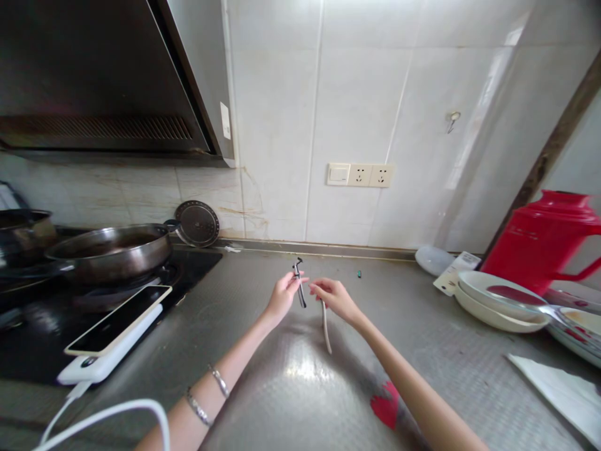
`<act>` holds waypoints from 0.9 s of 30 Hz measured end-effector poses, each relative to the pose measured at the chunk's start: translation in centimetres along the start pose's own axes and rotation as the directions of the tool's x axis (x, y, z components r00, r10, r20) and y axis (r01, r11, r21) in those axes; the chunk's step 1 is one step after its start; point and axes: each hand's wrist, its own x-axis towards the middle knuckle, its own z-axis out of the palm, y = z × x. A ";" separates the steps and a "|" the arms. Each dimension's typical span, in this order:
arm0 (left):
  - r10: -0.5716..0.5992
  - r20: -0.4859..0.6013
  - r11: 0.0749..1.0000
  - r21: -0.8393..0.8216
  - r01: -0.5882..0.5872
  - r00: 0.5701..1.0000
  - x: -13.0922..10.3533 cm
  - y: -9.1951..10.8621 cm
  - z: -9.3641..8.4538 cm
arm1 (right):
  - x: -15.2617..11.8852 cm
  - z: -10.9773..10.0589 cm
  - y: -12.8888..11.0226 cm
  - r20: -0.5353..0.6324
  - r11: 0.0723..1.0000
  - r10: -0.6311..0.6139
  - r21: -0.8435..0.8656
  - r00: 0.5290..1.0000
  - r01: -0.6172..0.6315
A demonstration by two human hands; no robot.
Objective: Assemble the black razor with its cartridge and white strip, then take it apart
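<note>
- Two hands, the left hand point(280, 297) and the right hand point(335, 298), are held near each other over the grey metal table point(253, 382), fingertips apart by a narrow gap.
- The left hand pinches a slim black-and-silver piece point(300, 290), roughly upright, its bent black end at the top.
- The right hand, fingers curled and thumb inward, holds a pale, thin strip point(327, 332) that runs down toward the person; whether its lower end touches the table I cannot tell.
- Two silver bracelets point(198, 407) circle the left forearm.
- A small green scrap point(359, 274) lies on the table beyond the right hand; a red heart-shaped mark point(387, 404) shows beside the right forearm.
- To the left, a phone point(119, 321) rests on a white power bank point(89, 374) with a white cable point(150, 406), near a steel pan point(126, 254) on the black stove point(206, 262).
- To the right are a red jug point(535, 241), some stacked bowls point(493, 309) and a folded white sheet point(558, 391).
- A switch and socket panel point(359, 175) sits on the tiled wall point(277, 125) ahead.
</note>
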 end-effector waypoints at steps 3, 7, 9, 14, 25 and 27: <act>-0.033 0.021 0.999 -0.043 0.034 0.999 0.0 -0.1 -0.2 | -0.3 0.6 -0.4 0.041 0.994 -0.042 -0.101 0.998 0.046; -0.092 0.036 0.992 -0.087 0.095 0.995 -0.1 -0.3 -0.2 | -0.6 1.0 -0.9 0.066 0.976 -0.048 -0.211 0.997 0.061; -0.124 0.040 0.983 -0.128 0.128 0.991 0.0 -0.3 -0.3 | -0.6 1.2 -1.0 0.093 0.975 -0.059 -0.207 0.994 0.078; -0.184 0.076 0.946 -0.256 0.198 0.980 0.1 -0.2 -0.5 | -0.6 1.6 -1.1 0.159 0.993 -0.046 -0.096 0.986 0.062; -0.290 0.105 0.944 -0.131 0.303 0.951 0.3 -0.8 -0.9 | -0.7 1.9 -1.0 0.195 0.978 0.199 0.021 0.960 -0.207; -0.313 0.066 0.950 0.006 0.313 0.947 0.4 -1.1 -1.0 | -0.6 2.0 -0.8 0.155 0.979 0.205 -0.043 0.966 -0.200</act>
